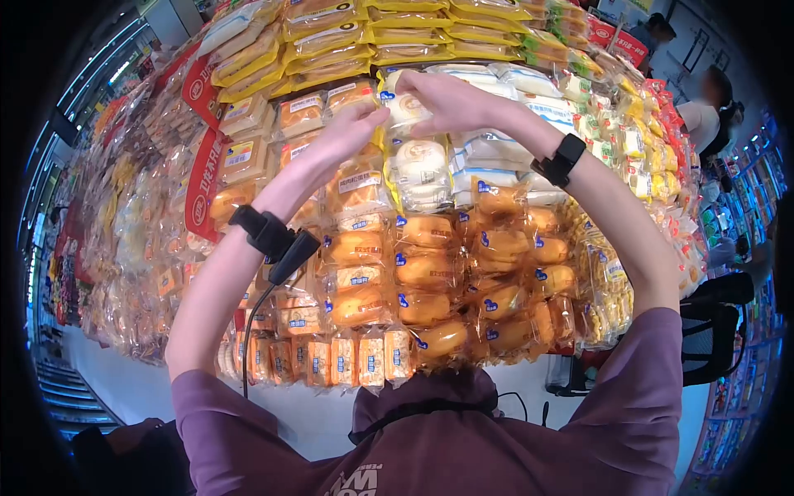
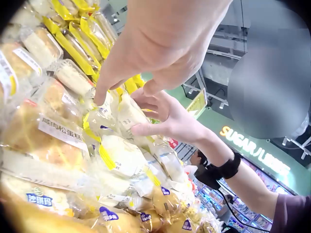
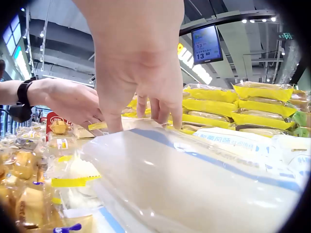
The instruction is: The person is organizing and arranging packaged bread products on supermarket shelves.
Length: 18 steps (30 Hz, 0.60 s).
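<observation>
Both hands are over a clear pack of round white cakes (image 1: 407, 109) with a yellow edge, in the middle of the display. My right hand (image 1: 455, 101) grips this pack from its right side; the left wrist view shows the right hand's thumb and fingers (image 2: 148, 103) around the white wrapper. My left hand (image 1: 351, 136) is at the pack's left edge, its index finger (image 2: 104, 87) stretched down and its thumb apart. A similar pack of white cakes (image 1: 422, 169) lies just nearer. Below the right hand, a long white pack (image 3: 194, 179) fills the right wrist view.
Yellow-edged bread packs (image 1: 409, 37) are stacked behind. Wrapped cakes (image 1: 360, 194) lie to the left, white bags (image 1: 488, 153) to the right, and golden buns (image 1: 426, 273) in front. Red sign strips (image 1: 203, 186) stand along the left. Other people (image 1: 707, 112) are at the right.
</observation>
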Motion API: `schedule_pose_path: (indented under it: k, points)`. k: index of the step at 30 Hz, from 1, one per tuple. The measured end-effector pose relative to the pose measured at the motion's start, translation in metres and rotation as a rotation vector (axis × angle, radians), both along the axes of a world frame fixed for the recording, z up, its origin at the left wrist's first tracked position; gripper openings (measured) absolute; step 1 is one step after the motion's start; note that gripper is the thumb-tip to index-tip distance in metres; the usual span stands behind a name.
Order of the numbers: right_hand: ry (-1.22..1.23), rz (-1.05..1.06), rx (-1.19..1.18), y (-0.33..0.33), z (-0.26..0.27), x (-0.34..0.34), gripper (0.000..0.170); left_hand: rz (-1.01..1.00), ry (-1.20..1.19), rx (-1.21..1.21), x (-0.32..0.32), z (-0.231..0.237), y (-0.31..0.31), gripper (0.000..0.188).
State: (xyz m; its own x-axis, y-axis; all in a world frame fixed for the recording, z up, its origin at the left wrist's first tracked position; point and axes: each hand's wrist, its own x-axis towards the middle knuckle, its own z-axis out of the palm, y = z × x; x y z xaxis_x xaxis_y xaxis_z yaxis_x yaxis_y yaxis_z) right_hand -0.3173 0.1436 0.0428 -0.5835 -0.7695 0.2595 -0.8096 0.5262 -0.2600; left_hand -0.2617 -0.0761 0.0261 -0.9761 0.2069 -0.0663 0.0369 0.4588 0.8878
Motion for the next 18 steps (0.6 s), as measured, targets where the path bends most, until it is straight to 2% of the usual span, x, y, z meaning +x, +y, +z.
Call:
schedule_pose_path:
  k: [3,6,9,12,14,18]
  points:
    - [-0.002,0.012,-0.012,0.000,-0.011,-0.016,0.066,0.031,0.032,-0.024,-0.027,-0.014,0.009,0.057]
    - [-0.003,-0.011,0.025,0.002,-0.016,-0.021,0.066,-0.062,-0.052,-0.056,-0.036,-0.017,0.010,0.056]
    - [0.004,-0.004,0.025,0.008,-0.022,-0.028,0.066,-0.038,0.094,-0.026,-0.034,-0.025,0.016,0.058]
    - [0.003,0.003,0.047,0.008,-0.020,-0.026,0.067,-0.138,0.023,-0.018,-0.043,-0.026,0.011,0.063]
    - [-0.021,0.001,0.089,0.007,-0.018,-0.027,0.068,-0.035,0.128,-0.024,-0.044,-0.035,0.011,0.066]
    - [0.003,-0.028,0.206,0.005,-0.004,-0.026,0.096,0.063,0.232,-0.043,-0.036,-0.027,0.016,0.067]
